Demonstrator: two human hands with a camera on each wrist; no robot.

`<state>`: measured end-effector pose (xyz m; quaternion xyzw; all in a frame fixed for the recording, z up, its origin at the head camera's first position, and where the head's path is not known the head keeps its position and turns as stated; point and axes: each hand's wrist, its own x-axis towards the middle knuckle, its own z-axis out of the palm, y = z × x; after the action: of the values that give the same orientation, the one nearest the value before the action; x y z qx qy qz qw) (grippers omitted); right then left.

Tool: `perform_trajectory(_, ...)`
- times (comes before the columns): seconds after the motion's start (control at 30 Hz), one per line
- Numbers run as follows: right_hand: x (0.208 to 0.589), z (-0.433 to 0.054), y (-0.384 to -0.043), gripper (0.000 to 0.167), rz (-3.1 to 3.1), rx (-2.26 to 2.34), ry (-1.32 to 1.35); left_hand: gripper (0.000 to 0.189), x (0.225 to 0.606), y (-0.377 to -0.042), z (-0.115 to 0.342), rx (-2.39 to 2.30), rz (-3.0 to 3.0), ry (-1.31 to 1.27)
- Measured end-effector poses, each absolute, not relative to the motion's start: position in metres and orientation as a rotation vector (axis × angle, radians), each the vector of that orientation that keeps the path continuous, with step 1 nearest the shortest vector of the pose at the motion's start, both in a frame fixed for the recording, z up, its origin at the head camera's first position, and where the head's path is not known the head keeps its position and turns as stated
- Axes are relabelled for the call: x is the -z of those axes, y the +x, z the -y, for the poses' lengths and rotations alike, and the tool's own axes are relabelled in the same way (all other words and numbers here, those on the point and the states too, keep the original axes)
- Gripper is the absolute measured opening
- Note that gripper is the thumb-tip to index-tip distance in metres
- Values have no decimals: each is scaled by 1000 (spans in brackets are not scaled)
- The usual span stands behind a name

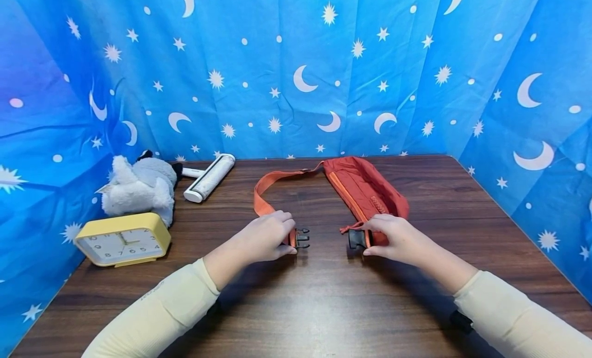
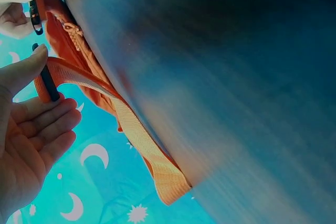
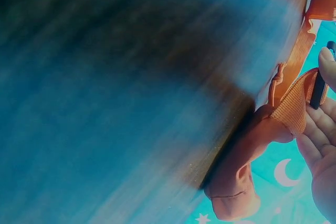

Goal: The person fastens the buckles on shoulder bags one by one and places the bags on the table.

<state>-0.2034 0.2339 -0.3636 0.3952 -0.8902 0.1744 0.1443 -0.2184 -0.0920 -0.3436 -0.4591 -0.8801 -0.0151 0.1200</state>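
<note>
Red bag on table, contents unseen

Through the head camera I look forward and down over the counter toward the star-and-moon curtain. My wrist views sit nearer, turned sideways, one by the left fingers, one by the right fingers; all three share the red waist bag.

Head cam: bright, in focus. Soft glare on table at 6 o'clock, diffuse shadows inside both sleeves. Backdrop lit fairly evenly, purple tint at 10. Wrist cams: dimmer, blue-green cast. Table smeared in both, near-black toward 1 o'clock left wrist, 11 right. Orange strap weave readable.
</note>
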Motion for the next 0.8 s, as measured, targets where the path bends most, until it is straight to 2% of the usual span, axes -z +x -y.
perform_trajectory(0.8, 361, -228, -203, 41, 2556, -522, 1166, 33, 339, -216, 88, 36, 2610, -1334)
